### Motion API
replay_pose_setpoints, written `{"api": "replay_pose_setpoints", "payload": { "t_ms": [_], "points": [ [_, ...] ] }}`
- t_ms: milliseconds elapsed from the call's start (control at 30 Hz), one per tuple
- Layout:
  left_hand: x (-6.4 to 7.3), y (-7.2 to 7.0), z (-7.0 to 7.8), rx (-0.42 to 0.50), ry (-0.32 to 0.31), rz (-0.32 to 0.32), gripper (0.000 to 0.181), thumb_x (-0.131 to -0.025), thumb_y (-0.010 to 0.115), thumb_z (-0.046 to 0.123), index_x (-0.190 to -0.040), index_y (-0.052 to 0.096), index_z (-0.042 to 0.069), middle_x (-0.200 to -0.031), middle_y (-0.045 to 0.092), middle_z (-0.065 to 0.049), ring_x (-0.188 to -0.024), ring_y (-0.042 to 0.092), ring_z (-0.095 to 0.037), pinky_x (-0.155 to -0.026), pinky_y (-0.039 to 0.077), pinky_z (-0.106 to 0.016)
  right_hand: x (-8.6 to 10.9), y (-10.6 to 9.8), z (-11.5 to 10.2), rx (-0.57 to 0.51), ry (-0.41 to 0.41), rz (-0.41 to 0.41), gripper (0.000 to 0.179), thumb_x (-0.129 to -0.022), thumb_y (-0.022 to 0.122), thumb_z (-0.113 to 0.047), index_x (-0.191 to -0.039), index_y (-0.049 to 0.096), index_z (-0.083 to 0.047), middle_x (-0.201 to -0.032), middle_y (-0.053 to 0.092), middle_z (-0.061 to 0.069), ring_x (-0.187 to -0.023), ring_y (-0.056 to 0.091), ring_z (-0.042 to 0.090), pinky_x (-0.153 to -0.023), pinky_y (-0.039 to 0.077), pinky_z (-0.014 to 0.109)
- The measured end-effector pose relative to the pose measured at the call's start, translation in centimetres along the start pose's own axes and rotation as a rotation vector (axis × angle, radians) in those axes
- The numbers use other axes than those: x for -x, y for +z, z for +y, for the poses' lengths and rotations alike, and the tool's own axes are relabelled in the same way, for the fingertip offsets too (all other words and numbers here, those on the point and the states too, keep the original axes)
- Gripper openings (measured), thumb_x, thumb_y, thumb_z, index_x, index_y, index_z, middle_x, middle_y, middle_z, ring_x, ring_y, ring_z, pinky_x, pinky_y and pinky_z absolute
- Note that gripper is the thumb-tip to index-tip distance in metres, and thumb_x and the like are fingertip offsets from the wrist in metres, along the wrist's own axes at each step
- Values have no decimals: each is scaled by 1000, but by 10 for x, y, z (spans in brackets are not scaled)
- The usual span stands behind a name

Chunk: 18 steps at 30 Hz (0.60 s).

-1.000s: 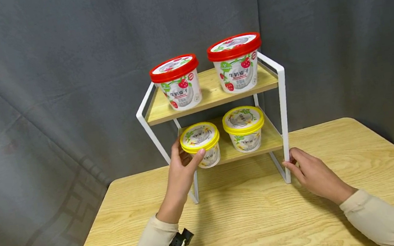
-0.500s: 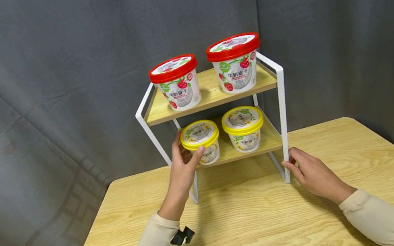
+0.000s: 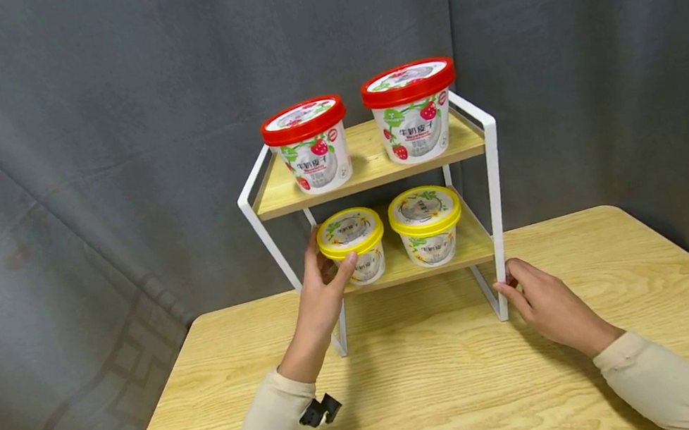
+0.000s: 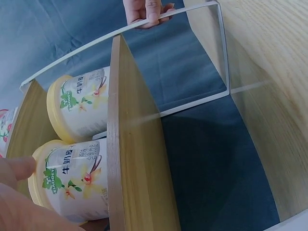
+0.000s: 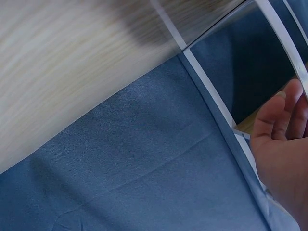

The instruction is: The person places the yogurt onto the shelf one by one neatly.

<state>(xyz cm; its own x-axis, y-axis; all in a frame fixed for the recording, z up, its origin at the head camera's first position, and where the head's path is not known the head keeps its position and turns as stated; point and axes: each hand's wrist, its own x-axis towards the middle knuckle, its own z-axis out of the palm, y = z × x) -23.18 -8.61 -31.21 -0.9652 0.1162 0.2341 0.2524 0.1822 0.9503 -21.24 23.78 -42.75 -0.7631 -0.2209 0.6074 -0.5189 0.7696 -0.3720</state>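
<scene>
My left hand grips a yellow-lidded ice cream tub on the left of the lower shelf, thumb in front and fingers at its left side. In the left wrist view this tub sits against the shelf board. My right hand pinches the front right leg of the two-tier rack, low down; the right wrist view shows the fingers at the white frame. A second yellow-lidded tub stands to the right, a small gap apart.
Two larger red-lidded strawberry tubs, one left and one right, stand on the upper shelf, above the left hand. The rack stands on a wooden table. A grey curtain hangs behind.
My left hand has moved the left yellow-lidded tub slightly back and up in the view, further onto the lower shelf. The right hand keeps its place on the leg.
</scene>
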Motion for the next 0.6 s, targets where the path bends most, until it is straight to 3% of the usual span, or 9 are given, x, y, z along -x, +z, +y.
{"api": "replay_pose_setpoints", "payload": {
  "t_ms": [200, 367, 500, 600],
  "points": [
    [5, -2, -5, 22, 1, 36, 94, -96, 66, 33, -159, -3, 34, -163, 28, -9, -148, 33, -32, -119, 33, -53, 0, 1, 0, 2, -3, 1, 17, -93, 67, -6, -94, 51, -12, -81, 50, -6, -62, 37, -2, -51, 36, 17],
    [26, -3, -9, -55, 49, 76, 95, -93, 71, 31, -158, 1, 36, -166, 18, -9, -154, 19, -32, -124, 21, -54, 0, 1, 0, -1, -17, 0, 15, -94, 66, -7, -94, 52, -12, -82, 51, -7, -63, 38, -2, -52, 37, 17],
    [50, -5, -16, -180, 141, 130, 82, -92, 73, 26, -155, 19, 29, -162, 30, -3, -150, 29, -27, -122, 24, -56, -1, 0, 0, -4, -27, 4, 16, -94, 67, -5, -95, 52, -12, -83, 52, -7, -64, 39, -3, -52, 38, 18],
    [63, -10, -26, -244, 279, 193, 68, -92, 72, 18, -148, 34, 21, -155, 43, 1, -144, 41, -24, -119, 34, -46, -1, -1, 1, -4, -22, 11, 17, -93, 68, -5, -94, 52, -13, -82, 52, -7, -64, 39, -2, -52, 38, 18]
  ]
}}
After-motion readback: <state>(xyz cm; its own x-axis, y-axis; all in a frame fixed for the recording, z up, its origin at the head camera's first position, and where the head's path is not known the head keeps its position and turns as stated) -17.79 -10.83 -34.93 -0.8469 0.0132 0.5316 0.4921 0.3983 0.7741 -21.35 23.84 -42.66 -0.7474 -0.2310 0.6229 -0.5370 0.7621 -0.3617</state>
